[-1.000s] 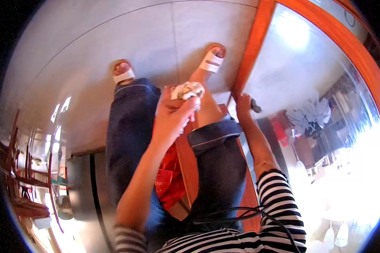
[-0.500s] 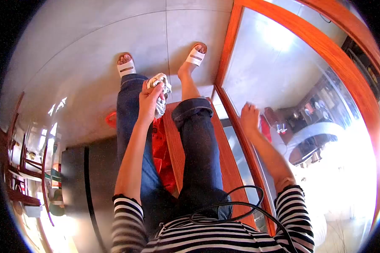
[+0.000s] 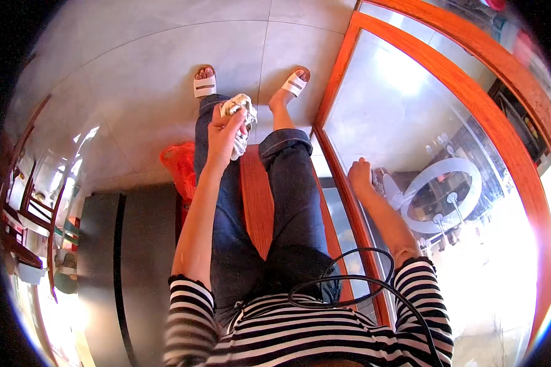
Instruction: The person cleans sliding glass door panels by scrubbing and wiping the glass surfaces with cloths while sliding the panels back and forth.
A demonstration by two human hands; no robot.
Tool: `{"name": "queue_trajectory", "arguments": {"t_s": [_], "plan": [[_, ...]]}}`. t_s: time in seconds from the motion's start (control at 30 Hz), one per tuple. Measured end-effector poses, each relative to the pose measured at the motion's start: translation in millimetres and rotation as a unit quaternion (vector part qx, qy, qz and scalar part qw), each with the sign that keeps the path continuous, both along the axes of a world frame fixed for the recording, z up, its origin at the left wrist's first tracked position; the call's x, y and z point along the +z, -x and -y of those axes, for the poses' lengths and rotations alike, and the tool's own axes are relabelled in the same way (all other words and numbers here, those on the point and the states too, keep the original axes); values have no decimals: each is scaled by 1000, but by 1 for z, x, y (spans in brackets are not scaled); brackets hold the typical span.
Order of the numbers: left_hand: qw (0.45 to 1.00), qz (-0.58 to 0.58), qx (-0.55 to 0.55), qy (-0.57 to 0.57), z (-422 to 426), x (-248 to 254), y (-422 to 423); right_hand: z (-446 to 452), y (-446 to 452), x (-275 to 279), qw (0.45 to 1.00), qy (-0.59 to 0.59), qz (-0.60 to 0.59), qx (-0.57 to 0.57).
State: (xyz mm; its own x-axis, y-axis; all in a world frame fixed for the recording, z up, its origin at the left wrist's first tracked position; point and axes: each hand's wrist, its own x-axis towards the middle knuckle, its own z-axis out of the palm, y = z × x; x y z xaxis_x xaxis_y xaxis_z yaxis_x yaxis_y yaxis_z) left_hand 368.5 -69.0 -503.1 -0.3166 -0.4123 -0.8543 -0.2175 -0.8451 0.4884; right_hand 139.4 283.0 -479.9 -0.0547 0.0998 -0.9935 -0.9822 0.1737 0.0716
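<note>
My left hand (image 3: 225, 131) pinches a crumpled off-white cloth (image 3: 240, 109), raised in front of my legs. Part of the cloth hangs below the fingers. My right hand (image 3: 362, 175) is over a glossy glass panel (image 3: 373, 110), just beside its reddish wooden frame (image 3: 341, 174). Its fingers are slightly bent and apart, and no object shows in them. Whether the fingertips touch the glass or the frame I cannot tell.
Beneath my legs is a reddish-brown wooden board (image 3: 255, 202). A red plastic bag (image 3: 180, 165) lies left of my legs, near a dark grey cabinet (image 3: 147, 226). A black cable (image 3: 355, 278) loops over my lap. Wooden chairs (image 3: 27, 208) stand far left on the tiled floor (image 3: 134, 92).
My view has shifted, with more of the red bag showing. My left hand has moved slightly up and right with the cloth. My right hand, blurred before, is now sharper and slightly lower.
</note>
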Motion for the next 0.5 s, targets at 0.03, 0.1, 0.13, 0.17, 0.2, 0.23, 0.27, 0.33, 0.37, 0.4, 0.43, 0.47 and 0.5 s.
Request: {"name": "queue_trajectory", "arguments": {"t_s": [0.03, 0.1, 0.13, 0.17, 0.2, 0.23, 0.27, 0.33, 0.37, 0.4, 0.43, 0.47, 0.5], "plan": [[1000, -5, -15, 18, 0, 3, -1, 0, 8, -8, 994, 82, -53, 39], [999, -14, -41, 28, 0, 3, -4, -3, 34, -40, 952, 239, -156, 113], [999, -7, -41, -8, 1, 5, -5, 39, 48, -34, 926, 298, -195, 128], [998, -1, -41, -45, 1, 5, -6, 63, 56, -26, 951, 248, -157, 103], [999, 1, -37, -22, -4, 3, -7, 61, 48, -26, 943, 233, -170, 168], [999, 4, -33, 2, -9, 0, -8, 4, 36, -48, 941, 263, -162, 137], [999, 10, -14, -27, -4, 7, -2, -46, 28, -74, 935, 298, -158, 106], [1000, 9, -19, -15, -8, 2, -5, -15, -1, -39, 994, 60, -92, 27], [999, 4, -42, 4, -10, -5, -10, -10, -4, -31, 988, 97, -90, 74], [999, 2, -53, 3, -12, -7, -13, -4, -6, -19, 980, 132, -85, 120], [998, 0, -64, 3, -14, -9, -17, -1, 1, -20, 961, 206, -125, 137], [998, -2, -60, -13, -13, -10, -15, 6, 15, -30, 933, 280, -166, 156], [998, -3, -55, -17, -14, -11, -12, 23, 29, -35, 924, 275, -208, 167]]}}
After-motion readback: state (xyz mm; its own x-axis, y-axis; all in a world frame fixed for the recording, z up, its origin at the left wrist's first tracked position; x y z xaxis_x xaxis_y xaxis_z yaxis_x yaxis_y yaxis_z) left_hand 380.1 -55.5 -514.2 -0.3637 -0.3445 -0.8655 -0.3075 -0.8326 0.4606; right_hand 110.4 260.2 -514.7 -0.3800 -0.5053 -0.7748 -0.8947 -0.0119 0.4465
